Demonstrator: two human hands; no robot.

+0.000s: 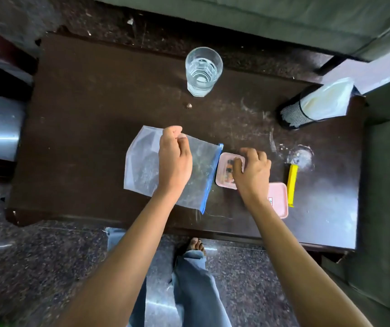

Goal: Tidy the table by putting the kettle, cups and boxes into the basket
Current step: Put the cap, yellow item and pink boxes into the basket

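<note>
A clear zip bag [142,166] with a blue seal strip lies flat on the dark table [83,114]. My left hand [174,159] rests over it, thumb and fingers pinching its upper edge. To the right a small pink box [224,172] stands open, and my right hand [251,172] grips its rim. Its pink lid [280,201] lies beside my right wrist. A clear glass cup [203,70] with water stands at the far side of the table. No kettle is visible.
A yellow stick-shaped pack [292,185] lies right of the lid. A black mesh basket [294,114] holding a white bag [328,100] sits at the table's far right. Grey sofa cushions border the top and right; a metal bin stands left.
</note>
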